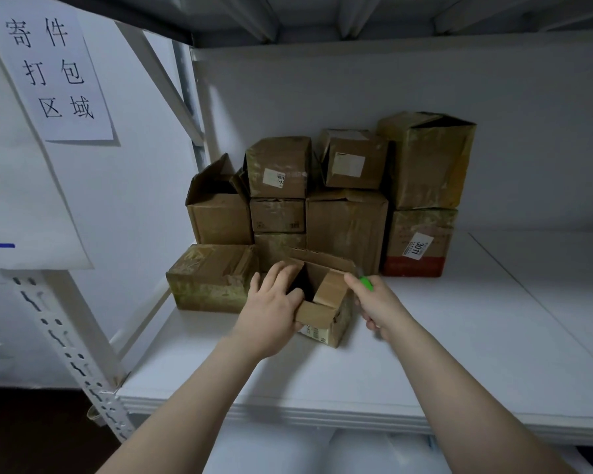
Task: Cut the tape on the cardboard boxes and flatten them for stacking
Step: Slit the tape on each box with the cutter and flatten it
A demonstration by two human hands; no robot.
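A small open cardboard box (pixel 326 299) stands on the white shelf (pixel 459 354), its top flaps up and its inside dark. My left hand (pixel 271 309) holds the box's left side, thumb curled over the near flap and fingers over the left flap. My right hand (pixel 377 306) grips a green utility knife (pixel 366 282) at the box's right edge, its tip at the right flap. The blade itself is too small to make out.
Several taped brown boxes (pixel 346 220) are stacked against the back wall, one (pixel 213 277) lying left of the open box. A perforated white upright (pixel 72 354) and a paper sign (pixel 53 68) stand at left. Bare shelf stretches to the right.
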